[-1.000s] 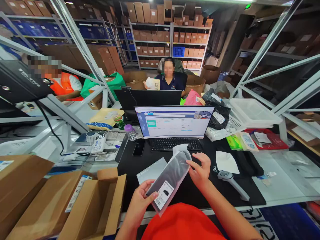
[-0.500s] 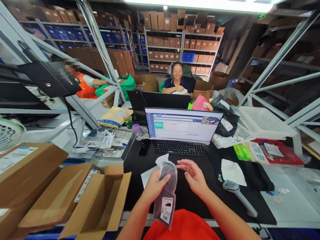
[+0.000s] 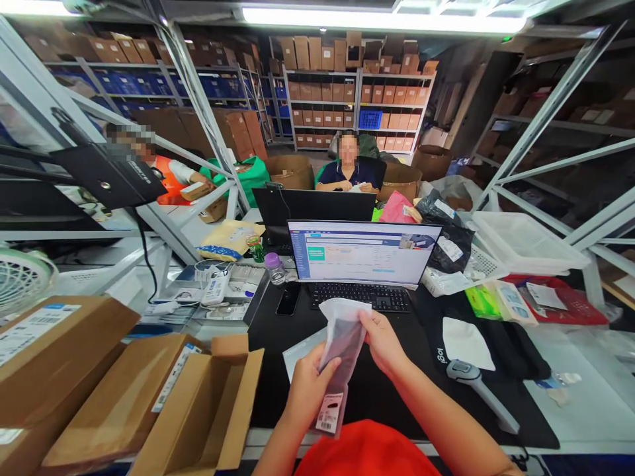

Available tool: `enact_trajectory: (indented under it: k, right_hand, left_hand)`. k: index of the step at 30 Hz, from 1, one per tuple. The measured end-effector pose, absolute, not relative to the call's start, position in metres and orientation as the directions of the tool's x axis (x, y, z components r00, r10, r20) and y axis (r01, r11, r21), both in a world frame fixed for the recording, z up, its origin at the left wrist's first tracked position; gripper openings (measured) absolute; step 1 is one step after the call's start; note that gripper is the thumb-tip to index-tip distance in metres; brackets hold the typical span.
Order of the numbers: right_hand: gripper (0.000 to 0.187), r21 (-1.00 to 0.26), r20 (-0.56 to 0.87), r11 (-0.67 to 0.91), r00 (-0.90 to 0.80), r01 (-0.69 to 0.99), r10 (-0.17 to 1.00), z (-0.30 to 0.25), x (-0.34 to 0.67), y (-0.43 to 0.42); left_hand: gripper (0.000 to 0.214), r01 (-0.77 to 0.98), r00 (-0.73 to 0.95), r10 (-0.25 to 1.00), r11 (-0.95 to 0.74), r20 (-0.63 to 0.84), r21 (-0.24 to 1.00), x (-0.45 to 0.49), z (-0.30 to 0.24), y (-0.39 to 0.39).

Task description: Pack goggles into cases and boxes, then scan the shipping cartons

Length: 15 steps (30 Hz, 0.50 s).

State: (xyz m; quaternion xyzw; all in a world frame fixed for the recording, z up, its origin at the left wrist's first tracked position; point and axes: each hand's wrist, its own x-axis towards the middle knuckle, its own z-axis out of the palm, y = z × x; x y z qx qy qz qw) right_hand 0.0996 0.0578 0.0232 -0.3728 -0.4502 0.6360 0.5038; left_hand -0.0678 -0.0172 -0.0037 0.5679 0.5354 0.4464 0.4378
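- Two hands: the left hand [image 3: 310, 389] wraps around the middle of one translucent plastic sleeve [image 3: 343, 347], fingers closed on it; the right hand [image 3: 381, 342] pinches the sleeve's upper edge between thumb and fingers.
- The sleeve hangs upright over the table [image 3: 270, 396], near the person, its one barcode label [image 3: 330, 413] at the lower end. Something dark shows through the plastic, but what it is cannot be told.
- Compared with half a second ago, the right hand has closed from open and apart onto the sleeve, and the label sits lower.
- Just beyond the hands lie one keyboard [image 3: 361, 297] and one phone [image 3: 288, 299]; one monitor [image 3: 364, 252] stands behind them.
- To the right, one handheld barcode scanner [image 3: 464, 371] lies on a black desk mat [image 3: 526, 423].
- Three cardboard cartons [image 3: 213, 410] sit near left, the nearest with flaps up; its contents cannot be seen.
- Far right, a red crate [image 3: 570, 311] holds papers, beside a white plastic tray [image 3: 526, 241].
- Two other people work farther off: one seated at the far side [image 3: 350, 175], another far left holding a small carton [image 3: 194, 190].
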Motion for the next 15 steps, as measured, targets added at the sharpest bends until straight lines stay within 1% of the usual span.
enact_trajectory:
  k: [2,4,6,8,10,11,13,15]
  right_hand:
    - [0.048,-0.881,-0.104,-0.213,-0.267,-0.422,0.958,0.026,0.1,0.057]
    - [0.043,-0.816,-0.153,-0.318,-0.35,-0.482,0.924,0.03,0.103,0.058]
    - [0.04,-0.759,-0.191,-0.441,-0.484,-0.479,0.854,0.036,0.107,0.06]
    - [0.039,-0.745,-0.195,-0.516,-0.6,-0.423,0.775,0.042,0.112,0.063]
    - [0.04,-0.8,-0.181,-0.492,-0.643,-0.343,0.744,0.049,0.114,0.067]
    - [0.041,-0.839,-0.172,-0.45,-0.635,-0.307,0.753,0.052,0.115,0.068]
    - [0.043,-0.909,-0.134,-0.336,-0.592,-0.246,0.795,0.061,0.114,0.068]
    - [0.042,-0.965,-0.046,-0.183,-0.568,-0.188,0.822,0.071,0.111,0.059]
  left_hand:
    - [0.052,0.073,0.037,0.999,-0.022,0.019,0.997,-0.07,-0.01,-0.017]
    - [0.066,0.007,0.039,0.999,-0.011,0.01,1.0,-0.073,-0.016,-0.016]
    - [0.072,0.045,0.042,0.998,-0.04,0.038,0.998,-0.077,-0.021,-0.015]
    - [0.074,0.14,0.07,0.993,-0.1,0.091,0.985,-0.082,-0.021,-0.015]
    - [0.075,0.226,0.122,0.985,-0.145,0.12,0.963,-0.086,-0.019,-0.016]
    - [0.075,0.256,0.144,0.982,-0.155,0.121,0.954,-0.087,-0.017,-0.016]
    - [0.075,0.287,0.162,0.979,-0.165,0.121,0.944,-0.087,-0.016,-0.017]
    - [0.072,0.295,0.13,0.983,-0.161,0.127,0.942,-0.086,-0.02,-0.017]
